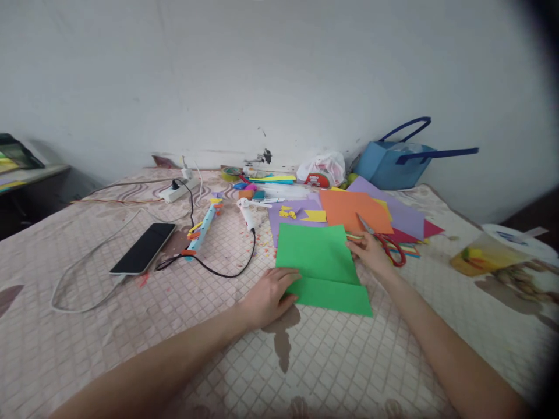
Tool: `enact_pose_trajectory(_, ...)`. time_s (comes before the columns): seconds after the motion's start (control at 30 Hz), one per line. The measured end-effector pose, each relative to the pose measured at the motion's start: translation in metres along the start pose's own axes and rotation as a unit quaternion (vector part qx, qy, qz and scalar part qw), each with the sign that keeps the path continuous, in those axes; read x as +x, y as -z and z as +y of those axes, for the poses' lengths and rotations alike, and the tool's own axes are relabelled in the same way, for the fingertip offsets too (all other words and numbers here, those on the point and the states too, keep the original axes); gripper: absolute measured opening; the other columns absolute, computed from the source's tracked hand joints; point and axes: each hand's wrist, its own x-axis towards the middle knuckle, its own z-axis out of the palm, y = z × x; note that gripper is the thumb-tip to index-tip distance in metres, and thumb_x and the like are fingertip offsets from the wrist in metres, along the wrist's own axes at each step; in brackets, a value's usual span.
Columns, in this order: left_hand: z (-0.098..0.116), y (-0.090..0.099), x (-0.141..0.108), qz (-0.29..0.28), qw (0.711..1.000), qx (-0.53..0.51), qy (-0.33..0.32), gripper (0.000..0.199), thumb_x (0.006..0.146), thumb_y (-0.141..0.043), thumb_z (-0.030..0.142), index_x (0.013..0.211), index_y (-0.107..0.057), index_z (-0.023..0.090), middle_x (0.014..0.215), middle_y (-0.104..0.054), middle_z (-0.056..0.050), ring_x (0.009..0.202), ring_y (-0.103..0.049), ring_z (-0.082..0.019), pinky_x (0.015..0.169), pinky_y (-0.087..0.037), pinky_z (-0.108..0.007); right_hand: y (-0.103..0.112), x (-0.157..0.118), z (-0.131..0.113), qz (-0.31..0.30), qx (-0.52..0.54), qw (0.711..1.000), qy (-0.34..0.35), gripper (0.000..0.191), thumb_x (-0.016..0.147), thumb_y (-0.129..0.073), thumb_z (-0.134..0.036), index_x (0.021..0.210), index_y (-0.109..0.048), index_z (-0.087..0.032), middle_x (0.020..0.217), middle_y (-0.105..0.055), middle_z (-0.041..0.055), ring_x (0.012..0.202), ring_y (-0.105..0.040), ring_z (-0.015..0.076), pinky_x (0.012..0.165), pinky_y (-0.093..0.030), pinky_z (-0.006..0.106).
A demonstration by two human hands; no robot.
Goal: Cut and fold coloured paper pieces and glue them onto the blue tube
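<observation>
A green sheet of paper [318, 250] lies on the cloth in front of me, with a crease running across its lower part. On its left edge rests my left hand [269, 295], fingers over the paper and thumb apart near the lower left side. My right hand [369, 250] has its fingertips closed at the sheet's upper right edge; the exact contact is partly hidden. Beside that hand lies a pair of scissors with red handles [395, 250], its blades pointing up and left. Orange paper [353, 209] lies just beyond the green sheet.
Purple paper [408, 218] and yellow scraps [314, 216] lie behind. Left are a white glue gun [247, 215] with black cord, a light-blue strip [205, 227], a charging phone [144, 248] and a power strip [179, 191]. A blue bag [393, 166] and plastic cup [489, 256] stand right.
</observation>
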Motion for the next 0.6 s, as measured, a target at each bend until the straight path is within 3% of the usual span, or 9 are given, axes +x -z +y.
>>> enact_pose_trajectory(0.13, -0.001, 0.000, 0.000, -0.007, 1.000, -0.001, 0.001, 0.038, 0.083, -0.055, 0.022, 0.120, -0.051, 0.018, 0.122, -0.060, -0.010, 0.113, -0.055, -0.024, 0.097, -0.044, -0.042, 0.001, -0.005, -0.008, -0.046, 0.063, 0.997, -0.026, 0.040, 0.073, -0.058, -0.053, 0.093, -0.058, -0.018, 0.062, -0.060, 0.0008, 0.041, -0.048, 0.0117, 0.033, -0.033, 0.022)
enact_pose_trajectory(0.27, -0.001, 0.002, 0.001, 0.001, 1.000, 0.005, -0.011, 0.038, 0.084, -0.055, 0.024, 0.120, -0.051, 0.017, 0.123, -0.059, -0.011, 0.114, -0.053, -0.024, 0.098, -0.042, -0.043, 0.003, -0.008, -0.016, -0.058, 0.091, 0.994, -0.026, 0.037, 0.068, -0.062, -0.055, 0.068, -0.056, -0.019, 0.049, -0.049, -0.0038, 0.040, -0.044, 0.0097, 0.036, -0.034, 0.022)
enact_pose_trajectory(0.47, 0.003, 0.006, 0.001, 0.029, 0.998, 0.026, -0.043, 0.033, 0.088, -0.050, 0.026, 0.120, -0.052, 0.017, 0.130, -0.055, -0.010, 0.127, -0.043, -0.024, 0.108, -0.029, -0.049, 0.006, -0.005, -0.018, 0.042, 0.089, 0.995, -0.011, 0.042, 0.066, -0.066, -0.054, 0.088, -0.057, -0.020, 0.067, -0.060, 0.0020, 0.052, -0.054, 0.0148, 0.042, -0.041, 0.025)
enact_pose_trajectory(0.6, 0.005, 0.007, 0.001, 0.024, 0.998, 0.022, -0.056, 0.018, 0.090, -0.046, 0.024, 0.099, -0.061, 0.018, 0.120, -0.062, -0.007, 0.123, -0.047, -0.022, 0.107, -0.030, -0.045, 0.012, -0.014, -0.041, 0.100, 0.085, 0.991, 0.023, 0.034, 0.076, -0.057, -0.054, 0.079, -0.057, -0.020, 0.067, -0.059, 0.0024, 0.058, -0.056, 0.0155, 0.055, -0.048, 0.029)
